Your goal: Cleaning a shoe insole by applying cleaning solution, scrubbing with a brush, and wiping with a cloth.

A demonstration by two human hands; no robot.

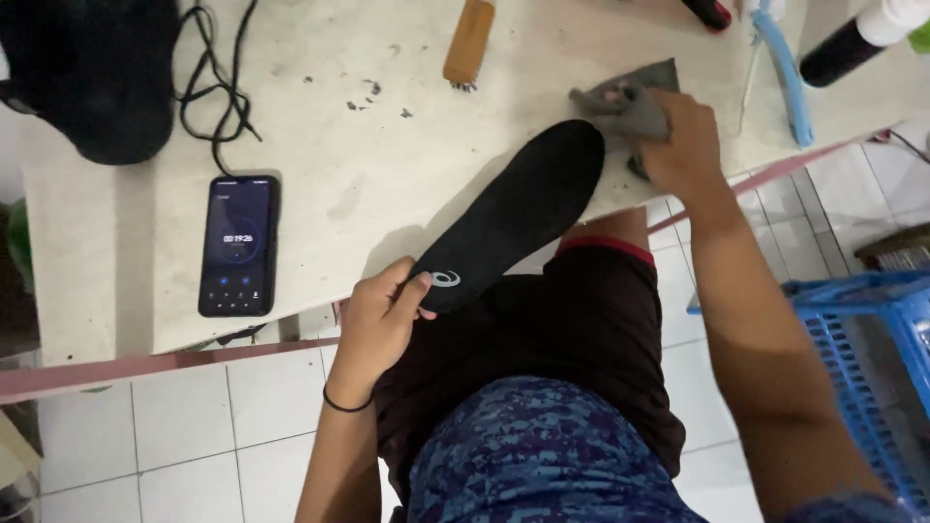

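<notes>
The black insole (513,215) lies slanted across the near edge of the pale worktop (387,165), heel end hanging over the edge toward the person. The left hand (380,324) is closed on that heel end, thumb on top beside the small pale logo. The toe end points up and to the right, just beside the right hand (683,145), which is closed on a bunched grey cloth (630,102) pressed to the worktop next to the insole's tip. Left of the insole lies a dark phone (238,245) with its screen lit; beyond it, a black cable (218,92). A wooden-backed brush (470,41) rests further back, and a blue basket (862,339) stands on the tiled floor at the right.
</notes>
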